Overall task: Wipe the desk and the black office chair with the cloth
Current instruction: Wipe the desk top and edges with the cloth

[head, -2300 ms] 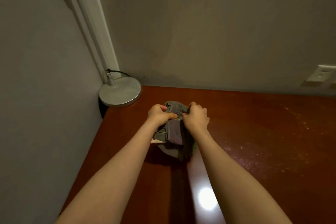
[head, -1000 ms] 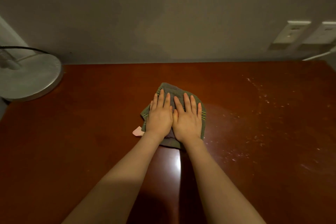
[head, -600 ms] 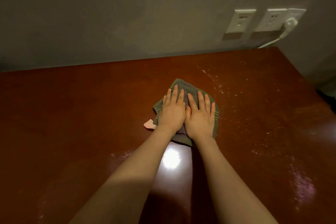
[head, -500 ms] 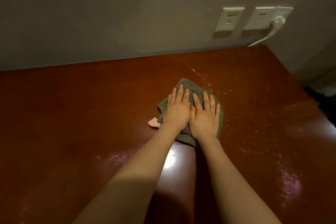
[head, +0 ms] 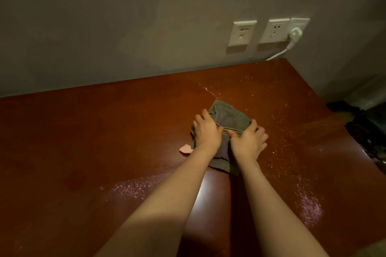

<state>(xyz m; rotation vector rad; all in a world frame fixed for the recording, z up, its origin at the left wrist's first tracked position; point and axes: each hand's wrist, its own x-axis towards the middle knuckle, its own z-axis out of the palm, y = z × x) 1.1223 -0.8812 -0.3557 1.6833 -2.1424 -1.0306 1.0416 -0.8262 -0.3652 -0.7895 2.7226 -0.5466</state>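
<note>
The cloth [head: 227, 120] is a dull grey-green piece of towelling, folded into a thick pad with a stitched hem band across its middle. A darker, purplish layer shows between the wrists. It lies flat on the red-brown counter [head: 104, 131], right of the middle and well short of the back wall. Its long axis runs roughly front to back: the far corner points toward the wall and the near edge sits between the two forearms.

Both hands are on it. The left hand [head: 205, 133] has its fingers curled over the cloth's left edge, and the right hand [head: 248, 142] has its fingers curled at the right edge with the thumb laid across the hem band – each grips the fabric. The two hands cover most of the cloth's middle.

A small pink piece [head: 185, 149] pokes out at the cloth's left edge, just beside the left wrist – tag or scrap, I cannot tell. Whitish specks [head: 282, 131] lie scattered on the counter to the right of the cloth, and a thin line of them runs from its far corner toward the wall. Another patch of specks [head: 129, 189] lies left of the left forearm.

On the wall, above the counter's far right corner, are two white outlet plates [head: 242, 32]. A white plug [head: 294, 34] sits beside them, and its cable [head: 277, 54] drops behind the counter. Past the counter's right edge lie dark shapes [head: 365, 131], too dim to make out.
</note>
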